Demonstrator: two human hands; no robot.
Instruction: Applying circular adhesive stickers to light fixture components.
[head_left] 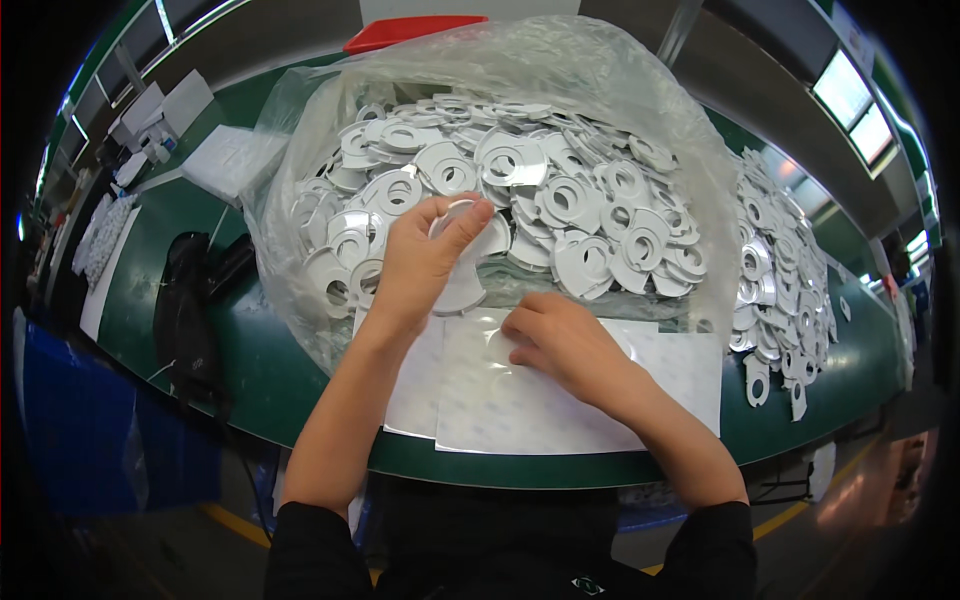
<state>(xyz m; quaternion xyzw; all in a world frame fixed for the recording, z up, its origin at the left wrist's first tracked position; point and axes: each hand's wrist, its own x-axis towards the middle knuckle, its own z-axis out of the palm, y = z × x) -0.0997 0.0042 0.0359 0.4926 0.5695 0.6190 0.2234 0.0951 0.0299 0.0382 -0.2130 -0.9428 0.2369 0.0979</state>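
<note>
My left hand (420,262) pinches a white ring-shaped sticker piece (462,285) between thumb and fingers, lifted just in front of a big clear plastic bag (290,200) heaped with several of the same white ring pieces (520,180). My right hand (560,345) lies curled on a white backing sheet (680,370) on the green table, its fingertips pressing down near the sheet's top edge. The held ring hangs between both hands, above the sheet.
A second pile of white ring pieces (775,270) spreads over the table at the right. A black bag (185,310) lies at the left, white boxes (235,160) and a red lid (410,30) farther back. The green table edge (300,440) curves close to my body.
</note>
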